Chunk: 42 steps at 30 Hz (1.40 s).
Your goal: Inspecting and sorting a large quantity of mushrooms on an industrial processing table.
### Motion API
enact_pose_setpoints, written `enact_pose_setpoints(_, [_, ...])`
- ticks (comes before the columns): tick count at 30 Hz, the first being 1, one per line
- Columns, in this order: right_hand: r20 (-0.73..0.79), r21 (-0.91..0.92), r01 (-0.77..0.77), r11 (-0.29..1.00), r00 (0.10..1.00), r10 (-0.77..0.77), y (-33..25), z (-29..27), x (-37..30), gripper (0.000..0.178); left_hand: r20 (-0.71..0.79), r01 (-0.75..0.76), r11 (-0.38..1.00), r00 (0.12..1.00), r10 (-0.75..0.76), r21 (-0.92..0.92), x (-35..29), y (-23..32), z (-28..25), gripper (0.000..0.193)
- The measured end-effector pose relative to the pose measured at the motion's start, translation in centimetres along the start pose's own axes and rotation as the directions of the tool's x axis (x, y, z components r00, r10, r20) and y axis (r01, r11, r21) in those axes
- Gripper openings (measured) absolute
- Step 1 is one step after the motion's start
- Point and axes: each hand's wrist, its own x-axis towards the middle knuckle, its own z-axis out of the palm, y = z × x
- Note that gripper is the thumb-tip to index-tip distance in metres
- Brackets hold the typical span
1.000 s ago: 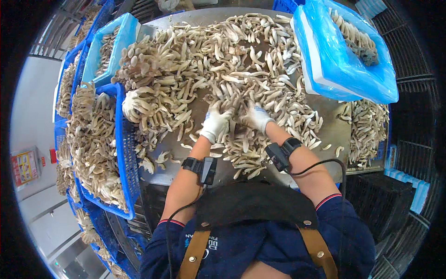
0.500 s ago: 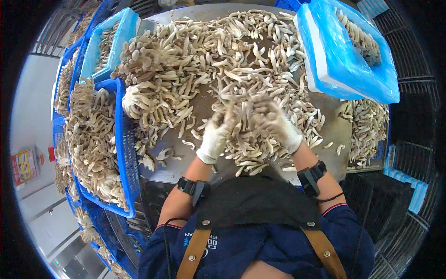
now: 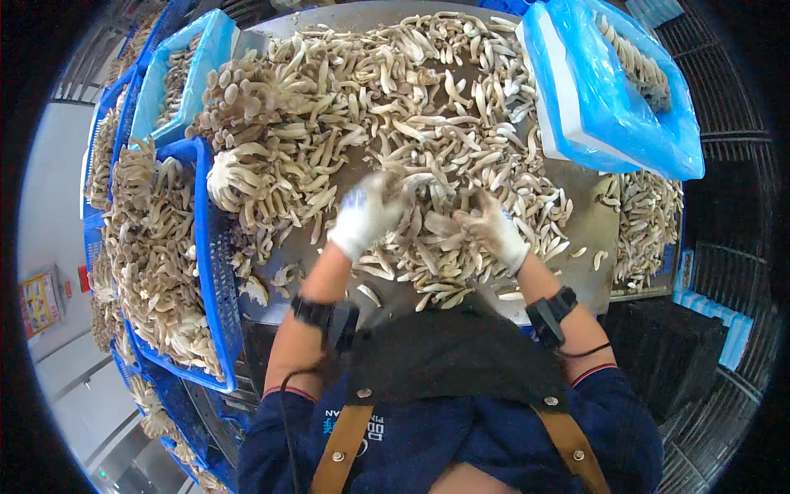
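Loose brown-grey mushrooms [image 3: 444, 132] with pale stems lie spread over a metal table. My left hand [image 3: 366, 216], in a white glove, is over the near part of the heap; its fingers are smeared by motion, so whether they hold anything cannot be made out. My right hand [image 3: 496, 233], in a soiled white glove, rests low at the heap's near right side. Its fingers are apart and point left among the mushrooms. Between the hands, one blurred mushroom [image 3: 443, 224] lies just beyond the right fingertips.
Mushroom clusters [image 3: 239, 177] are piled at the table's left. Beside them stands a blue basket [image 3: 216, 280] full of mushrooms, with a light-blue lined box [image 3: 216, 62] behind. A white box in blue film [image 3: 576, 90] stands far right, above more mushrooms [image 3: 646, 226].
My left hand has moved left, away from my right hand. My right hand has stayed near its place, its fingers now lower among the mushrooms. The view has shifted slightly.
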Motion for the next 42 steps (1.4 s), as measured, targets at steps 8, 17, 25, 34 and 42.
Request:
enact_pose_setpoints(8, [0.202, -0.713, 0.325, 0.621, 0.944, -0.262, 0.5, 3.7, 1.1, 0.059, 0.050, -0.168, 0.883, 0.985, 0.163, 0.438, 6.9, -4.9, 0.9, 0.058])
enact_pose_setpoints(17, [0.094, 0.417, 0.170, 0.893, 0.969, -0.228, -0.2, 2.6, 0.9, 0.030, 0.010, 0.009, 0.007, 0.996, 0.092, -1.000, -2.7, 0.7, 4.9, 0.038])
enact_pose_setpoints(25, [0.039, 0.393, 0.177, 0.902, 0.977, -0.209, 1.8, 3.1, 1.0, 0.021, 0.023, 0.141, 0.595, 0.979, -0.202, -0.791, -4.7, -2.8, 6.9, 0.016])
enact_pose_setpoints(34, [-0.258, -0.688, -0.009, 0.726, 0.937, -0.233, -3.3, 0.2, -0.2, 0.030, -0.478, -0.086, 0.927, 0.837, 0.266, 0.365, -3.7, -9.3, 2.4, 0.049])
enact_pose_setpoints(42, [-0.200, -0.832, -0.045, 0.553, 0.954, -0.223, 0.4, 1.3, 5.2, 0.052, -0.007, 0.032, 0.984, 0.999, -0.031, 0.176, 3.7, -2.1, 0.7, 0.049])
